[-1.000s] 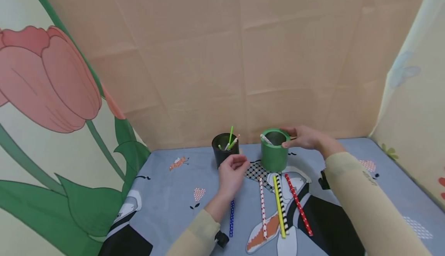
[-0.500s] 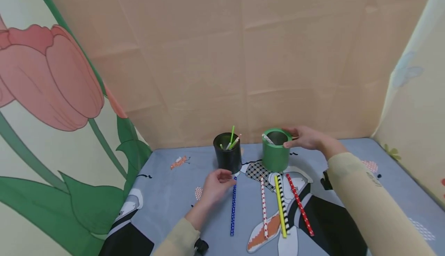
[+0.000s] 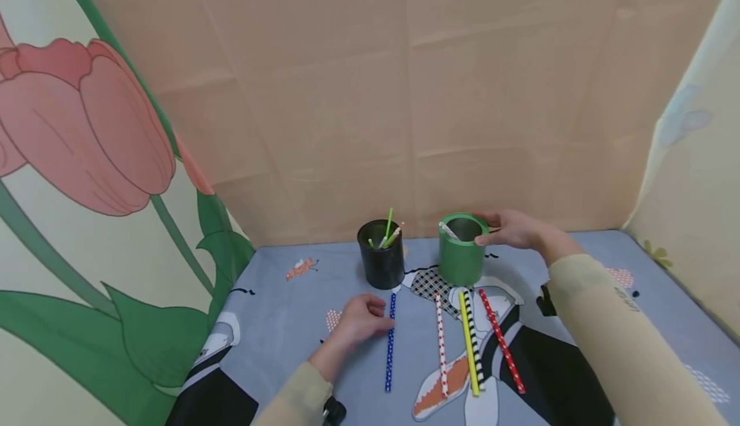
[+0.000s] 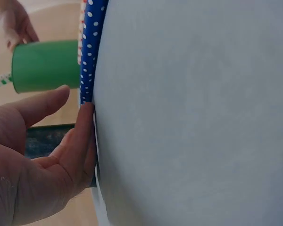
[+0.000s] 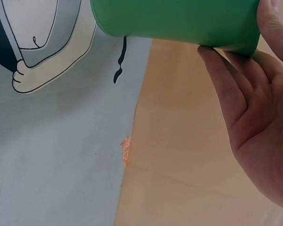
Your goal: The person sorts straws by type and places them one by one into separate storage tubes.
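My left hand [image 3: 361, 320] is low over the cloth with its fingertips at a blue straw with white dots [image 3: 390, 355]. In the left wrist view its thumb stands apart from the fingers, which reach the near end of the blue straw [image 4: 91, 47]. At the back, my right hand [image 3: 511, 230] holds the rim of an upright green cup [image 3: 461, 259] between thumb and fingers. A green-and-white striped straw leans inside that cup. Left of it stands a black cup [image 3: 383, 268] with several straws in it.
Right of the blue straw lie a red-dotted white straw [image 3: 441, 349], a yellow straw [image 3: 468, 342], a black-and-white striped straw [image 3: 475, 342] and a red straw with white dots [image 3: 502, 342]. A brown backdrop [image 3: 324, 105] rises behind the blue printed cloth [image 3: 277, 336].
My left hand has come down from in front of the black cup toward me, to the blue straw. The right hand stays on the green cup's rim.
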A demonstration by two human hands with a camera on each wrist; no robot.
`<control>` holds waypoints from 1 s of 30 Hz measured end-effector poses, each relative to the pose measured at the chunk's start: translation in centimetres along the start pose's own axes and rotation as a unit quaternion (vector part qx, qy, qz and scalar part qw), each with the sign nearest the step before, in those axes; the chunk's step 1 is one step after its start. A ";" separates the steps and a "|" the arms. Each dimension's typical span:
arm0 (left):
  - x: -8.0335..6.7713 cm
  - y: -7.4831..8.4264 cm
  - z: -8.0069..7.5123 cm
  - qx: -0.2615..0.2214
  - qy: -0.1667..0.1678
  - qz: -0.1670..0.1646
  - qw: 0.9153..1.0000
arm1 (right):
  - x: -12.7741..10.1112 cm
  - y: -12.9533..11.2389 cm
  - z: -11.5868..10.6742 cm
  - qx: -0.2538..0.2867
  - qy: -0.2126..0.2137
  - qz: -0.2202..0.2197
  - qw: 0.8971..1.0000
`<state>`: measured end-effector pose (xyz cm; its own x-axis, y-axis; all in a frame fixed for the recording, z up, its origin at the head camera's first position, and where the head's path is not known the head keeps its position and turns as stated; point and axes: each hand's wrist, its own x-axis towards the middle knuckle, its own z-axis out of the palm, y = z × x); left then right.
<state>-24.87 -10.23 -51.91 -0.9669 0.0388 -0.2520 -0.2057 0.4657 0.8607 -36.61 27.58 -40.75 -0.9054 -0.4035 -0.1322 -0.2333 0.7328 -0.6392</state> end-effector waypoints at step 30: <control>0.0 1.1 0.7 0.147 0.004 -0.003 0.989 | -0.2 -0.2 -0.1 0.020 -0.014 -0.002 1.000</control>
<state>-25.02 -9.13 -51.30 -0.9671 0.0295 -0.2529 -0.1598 0.7029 0.6931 -36.42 27.57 -40.51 -0.8941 -0.4219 -0.1499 -0.2220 0.7084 -0.6700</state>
